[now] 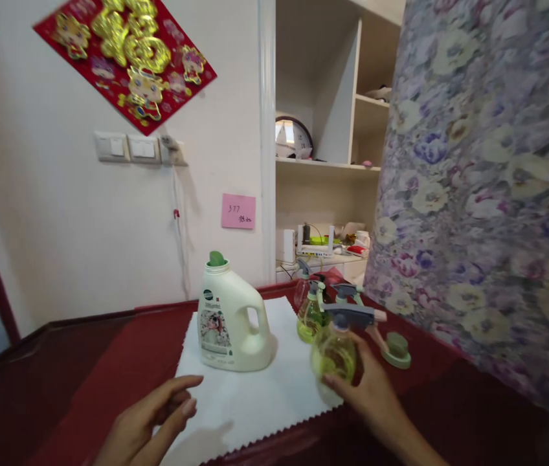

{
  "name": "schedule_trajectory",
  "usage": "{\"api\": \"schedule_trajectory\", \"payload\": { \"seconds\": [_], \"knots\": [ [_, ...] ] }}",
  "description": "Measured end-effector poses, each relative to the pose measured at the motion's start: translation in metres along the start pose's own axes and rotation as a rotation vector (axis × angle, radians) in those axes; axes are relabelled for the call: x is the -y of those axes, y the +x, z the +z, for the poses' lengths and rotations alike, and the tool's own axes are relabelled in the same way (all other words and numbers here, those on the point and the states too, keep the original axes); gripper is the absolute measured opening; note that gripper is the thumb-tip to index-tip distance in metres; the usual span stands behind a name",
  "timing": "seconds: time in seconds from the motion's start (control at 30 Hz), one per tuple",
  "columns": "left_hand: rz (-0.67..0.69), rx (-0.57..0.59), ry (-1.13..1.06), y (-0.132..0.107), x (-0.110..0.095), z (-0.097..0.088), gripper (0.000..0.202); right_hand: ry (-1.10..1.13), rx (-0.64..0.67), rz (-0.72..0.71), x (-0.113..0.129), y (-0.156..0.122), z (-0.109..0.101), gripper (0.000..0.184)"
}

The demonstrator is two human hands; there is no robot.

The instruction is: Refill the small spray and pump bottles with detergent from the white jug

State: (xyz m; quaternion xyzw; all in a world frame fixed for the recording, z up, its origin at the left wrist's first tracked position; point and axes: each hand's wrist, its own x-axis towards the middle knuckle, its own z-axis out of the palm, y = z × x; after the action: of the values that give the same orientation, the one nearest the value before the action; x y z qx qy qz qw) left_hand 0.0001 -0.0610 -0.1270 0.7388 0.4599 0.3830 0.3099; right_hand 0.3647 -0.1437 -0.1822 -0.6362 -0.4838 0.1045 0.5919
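My right hand (364, 388) is wrapped round a clear spray bottle (335, 356) with yellow-green liquid in it and a grey and pink trigger head. Fingers apart and holding nothing, my left hand (153, 421) hovers over the front left of a white sheet (255, 408). Between the hands, farther back, a large white detergent jug (230, 330) stands upright on the sheet, its neck uncapped with a green spout showing. More spray bottles (309, 317) stand just behind the held one and are partly hidden by it.
A green cap (397, 349) lies on the dark red table (94, 382) to the right. Floral curtain (478, 162) hangs along the right side. Behind the table are a wall and a shelf unit (323, 162) with a clock and a white router (314, 246).
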Motion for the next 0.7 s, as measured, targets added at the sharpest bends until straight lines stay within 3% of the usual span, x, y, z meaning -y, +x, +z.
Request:
{"api": "schedule_trajectory", "payload": {
  "seconds": [0.1,0.2,0.33,0.43,0.53,0.7],
  "knots": [
    [0.03,-0.063,-0.069,0.018,-0.01,0.015,0.051,0.186,0.198,-0.062,0.032,-0.005,0.041,0.083],
    [0.034,-0.137,-0.164,0.029,0.0,0.029,0.054,0.39,0.425,-0.083,0.058,-0.01,0.088,0.084],
    [-0.023,-0.138,-0.269,0.026,0.014,0.035,0.05,0.536,0.621,-0.015,0.056,-0.023,0.129,0.082],
    [-0.053,-0.097,-0.331,0.018,0.015,0.031,0.045,0.569,0.639,0.074,0.035,-0.032,0.137,0.09],
    [-0.037,-0.05,-0.411,0.013,0.011,0.031,0.043,0.57,0.656,0.066,0.02,-0.037,0.134,0.094],
    [0.031,0.041,-0.583,0.007,0.005,0.043,0.04,0.582,0.776,0.006,0.023,-0.039,0.129,0.088]
  ]
}}
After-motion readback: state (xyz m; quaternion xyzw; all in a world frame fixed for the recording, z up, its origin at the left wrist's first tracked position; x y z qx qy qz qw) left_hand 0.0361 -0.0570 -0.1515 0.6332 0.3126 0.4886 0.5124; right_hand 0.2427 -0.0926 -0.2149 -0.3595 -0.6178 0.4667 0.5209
